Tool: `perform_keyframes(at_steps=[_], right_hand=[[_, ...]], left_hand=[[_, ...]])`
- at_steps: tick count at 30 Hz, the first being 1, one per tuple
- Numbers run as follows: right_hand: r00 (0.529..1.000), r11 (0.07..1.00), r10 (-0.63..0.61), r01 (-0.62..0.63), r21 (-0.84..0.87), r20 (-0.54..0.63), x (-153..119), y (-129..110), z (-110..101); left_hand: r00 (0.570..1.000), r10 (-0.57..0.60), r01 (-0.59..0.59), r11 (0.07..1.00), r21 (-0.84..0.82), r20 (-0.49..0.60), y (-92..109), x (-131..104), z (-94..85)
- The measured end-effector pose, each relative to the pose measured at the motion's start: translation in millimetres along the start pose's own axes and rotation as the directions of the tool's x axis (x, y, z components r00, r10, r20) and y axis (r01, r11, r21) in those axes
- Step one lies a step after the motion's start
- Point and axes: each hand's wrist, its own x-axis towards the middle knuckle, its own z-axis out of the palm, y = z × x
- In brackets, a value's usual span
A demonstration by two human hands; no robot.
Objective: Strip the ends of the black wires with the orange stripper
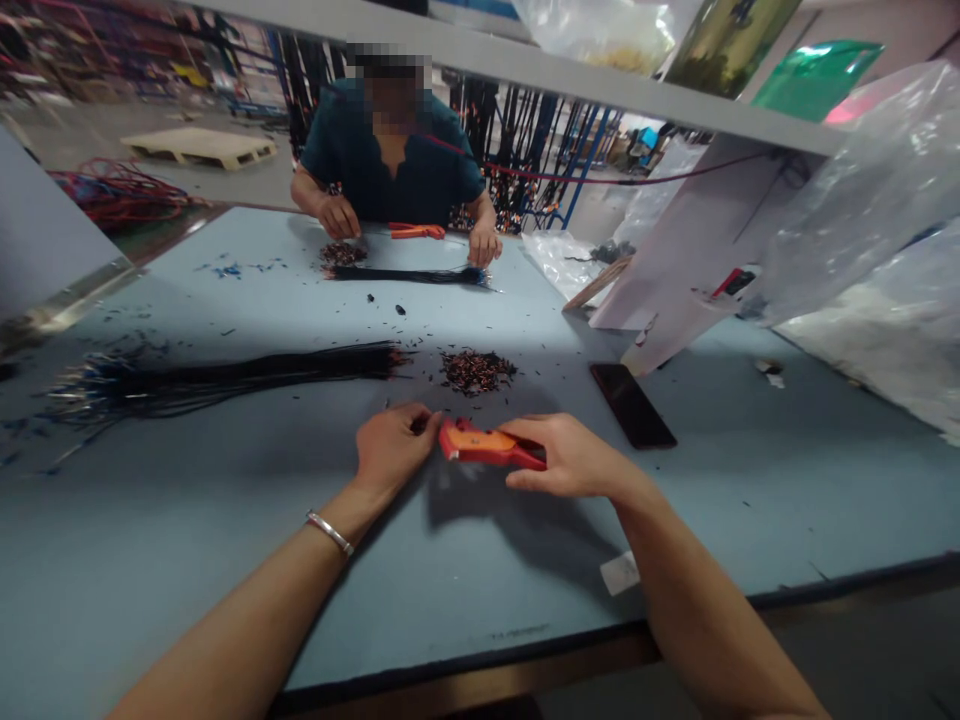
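Note:
My right hand [566, 455] is wrapped round the handles of an orange and red wire stripper [480, 443], its head pointing left. Right at that head, my left hand [394, 445] is closed in a pinch; whatever lies between its fingertips is too small to make out. Beyond my left hand a long bundle of thin black wires [262, 378] lies across the table, with pale and blue tips at its left end. Just past the tool sits a pile of short black and copper-coloured offcuts [478, 371].
Across the table [360, 620] a co-worker [390, 150] sits with both hands by another wire bundle [409, 275] and an orange-handled tool [417, 231]. A dark phone [634, 405] lies to my right, before a leaning white container [679, 325]. A shelf [480, 65] crosses overhead.

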Motion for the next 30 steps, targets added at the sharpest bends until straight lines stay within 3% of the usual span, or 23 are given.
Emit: perform_keyframes(at_steps=[3,6,11,18,25,30], right_hand=[[0.993,0.978,-0.104,0.113,-0.178,0.062,0.9,-2.1,8.2],[0.987,0.949,-0.148,0.159,-0.271,0.060,3.1,-3.4,18.9],[0.980,0.944,-0.198,0.198,-0.265,0.026,7.5,-5.4,28.6],[0.967,0.918,-0.238,0.253,-0.304,0.086,10.4,-2.2,27.8],[0.943,0.943,-0.320,0.326,-0.072,0.089,13.8,5.8,26.7],[0.968,0.949,-0.249,0.240,0.202,0.017,15.4,8.6,25.9]], left_hand=[[0.999,0.028,-0.029,0.999,0.043,0.018,-0.1,1.1,2.4],[0.991,0.124,-0.130,0.983,0.128,0.051,1.0,4.4,5.3],[0.987,0.123,-0.149,0.945,0.290,0.107,3.4,11.8,6.8],[0.981,0.150,-0.175,0.959,0.222,0.126,2.4,14.3,9.1],[0.970,0.175,-0.213,0.945,0.248,0.167,7.0,13.7,8.7],[0.966,0.151,-0.209,0.933,0.292,0.209,10.5,14.8,8.2]])
